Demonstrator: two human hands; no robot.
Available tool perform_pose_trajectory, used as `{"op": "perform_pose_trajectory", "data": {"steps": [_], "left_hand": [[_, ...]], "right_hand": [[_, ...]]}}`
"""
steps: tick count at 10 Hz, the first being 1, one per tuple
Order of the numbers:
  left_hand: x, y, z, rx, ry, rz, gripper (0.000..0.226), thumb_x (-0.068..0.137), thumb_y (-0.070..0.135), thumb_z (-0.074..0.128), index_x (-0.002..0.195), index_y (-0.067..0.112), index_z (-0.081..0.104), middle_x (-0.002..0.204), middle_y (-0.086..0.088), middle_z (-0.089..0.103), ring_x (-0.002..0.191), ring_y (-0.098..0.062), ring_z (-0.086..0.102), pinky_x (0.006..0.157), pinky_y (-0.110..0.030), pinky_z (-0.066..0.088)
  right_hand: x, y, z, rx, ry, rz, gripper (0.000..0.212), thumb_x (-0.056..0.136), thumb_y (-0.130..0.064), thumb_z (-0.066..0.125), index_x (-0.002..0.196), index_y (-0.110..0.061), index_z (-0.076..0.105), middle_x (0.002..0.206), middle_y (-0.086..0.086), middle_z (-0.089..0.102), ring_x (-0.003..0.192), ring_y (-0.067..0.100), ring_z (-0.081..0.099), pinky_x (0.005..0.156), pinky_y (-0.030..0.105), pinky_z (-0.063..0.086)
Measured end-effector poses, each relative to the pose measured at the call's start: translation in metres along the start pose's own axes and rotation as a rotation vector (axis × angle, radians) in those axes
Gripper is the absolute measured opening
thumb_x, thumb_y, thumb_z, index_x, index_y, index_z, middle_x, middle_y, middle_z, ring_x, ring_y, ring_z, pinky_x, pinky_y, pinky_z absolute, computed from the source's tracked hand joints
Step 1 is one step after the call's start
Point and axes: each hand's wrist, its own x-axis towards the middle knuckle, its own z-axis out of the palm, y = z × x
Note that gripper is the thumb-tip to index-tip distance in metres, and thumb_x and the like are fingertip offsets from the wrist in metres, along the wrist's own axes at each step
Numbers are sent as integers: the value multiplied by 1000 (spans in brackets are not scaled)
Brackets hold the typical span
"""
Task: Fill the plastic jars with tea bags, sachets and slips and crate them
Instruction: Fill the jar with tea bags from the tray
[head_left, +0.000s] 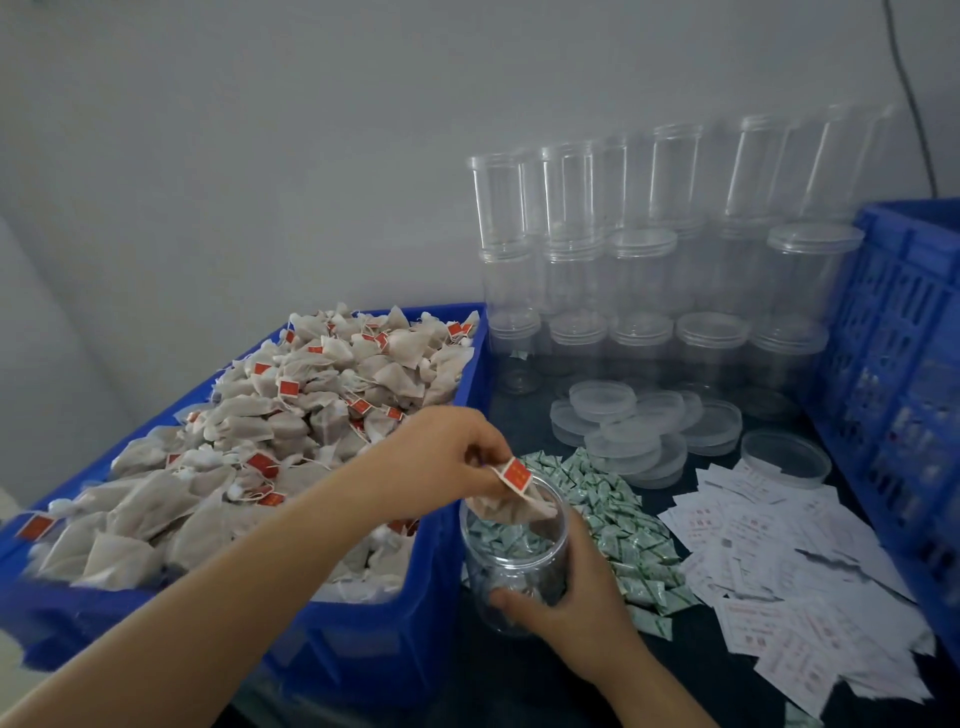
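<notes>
My right hand (574, 597) grips a clear plastic jar (511, 558) standing on the dark table beside the blue bin. My left hand (441, 457) pinches a tea bag (511, 501) with a red tag at the jar's mouth, the bag partly inside the opening. A large blue bin (426, 597) at the left is heaped with tea bags (249, 457). Green sachets (623, 525) lie in a pile to the right of the jar. White paper slips (779, 561) are spread further right.
Stacked empty clear jars (644, 260) stand against the wall at the back. Loose clear lids (639, 431) lie in front of them. A blue slotted crate (904, 364) stands at the right edge. A black cable hangs down the wall at the upper right.
</notes>
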Motion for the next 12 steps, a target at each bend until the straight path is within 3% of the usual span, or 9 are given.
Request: {"op": "perform_pose_trajectory", "data": {"steps": [1,2,3,4,6,7,8,9,12], "left_hand": [[2,6,17,242,-36,76,15,89,30,60,97,23,71,88,12,54,79,-4,52,70,-20,44],[5,20,31,478,-103,134,17,89,20,51,96,20,67,89,6,50,82,-15,54,61,-29,42],[12,31,37,523,-287,160,18,88,18,51,94,18,67,81,4,52,76,-19,53,61,-33,45],[24,30,39,509,-432,137,18,90,16,52,99,17,68,71,8,48,70,-15,46,60,-26,35],[35,27,56,422,-550,-4,22,89,19,61,109,8,63,107,-8,64,93,-22,60,71,-25,38],[36,23,61,385,-569,-47,30,88,21,65,115,8,60,112,-8,65,103,-23,62,70,-25,41],[38,21,65,387,-591,-62,33,88,20,66,118,8,58,113,-7,65,102,-23,63,68,-25,41],[39,19,70,397,-586,-71,38,87,20,67,120,7,56,113,-8,65,87,-19,61,60,-24,41],[44,12,83,340,-603,-120,42,90,11,57,130,2,48,126,-17,56,114,-34,55,87,-38,43]], "right_hand": [[1,1,0,-4,6,-13,93,59,-47,90,136,-59,38,132,-26,57,121,-2,57,90,13,50],[1,2,1,-16,6,-10,93,59,-49,90,135,-63,38,133,-25,57,122,-2,57,91,15,51],[1,3,1,-47,10,-14,91,59,-53,88,131,-68,36,133,-28,56,122,-4,56,90,14,50],[2,4,2,-48,20,-13,92,56,-53,89,130,-68,37,134,-26,57,123,-2,56,95,20,49],[0,0,0,-66,-1,21,93,52,-53,88,125,-74,34,129,-37,53,120,-10,54,89,6,46],[0,-1,0,-54,-16,37,95,51,-52,88,133,-55,40,126,-34,56,117,-7,57,87,7,47],[0,-1,0,-54,-21,52,97,50,-52,88,135,-50,41,126,-31,57,116,-7,57,87,9,48],[-1,-1,-1,-68,-24,67,108,47,-56,88,142,-46,37,132,-23,57,119,-4,56,95,22,51],[-1,-2,0,-46,-15,45,99,47,-53,89,125,-75,33,129,-33,55,121,-9,53,89,8,47]]}}
